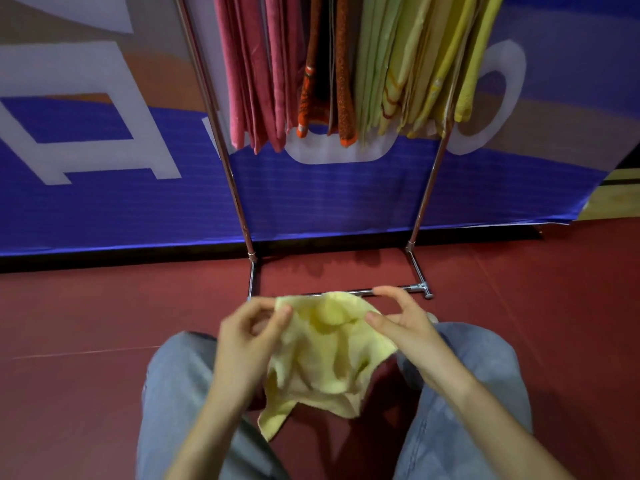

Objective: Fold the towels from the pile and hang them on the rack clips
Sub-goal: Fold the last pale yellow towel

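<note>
A small pale yellow towel (322, 355) hangs crumpled between my two hands above my knees. My left hand (249, 337) pinches its upper left corner between thumb and fingers. My right hand (401, 320) grips the upper right edge, with the index finger arched over it. The towel's lower corner droops toward the floor. Ahead stands the chrome rack (239, 188), where pink towels (256, 71), orange towels (325, 74) and yellow-green towels (415, 64) hang side by side. The clips are out of view above the frame, and no pile is visible.
My knees in blue jeans (173, 386) frame the bottom of the view. The rack's base bar (398, 289) lies on the dark red floor (104, 306) just beyond my hands. A blue printed banner (329, 192) stands behind the rack.
</note>
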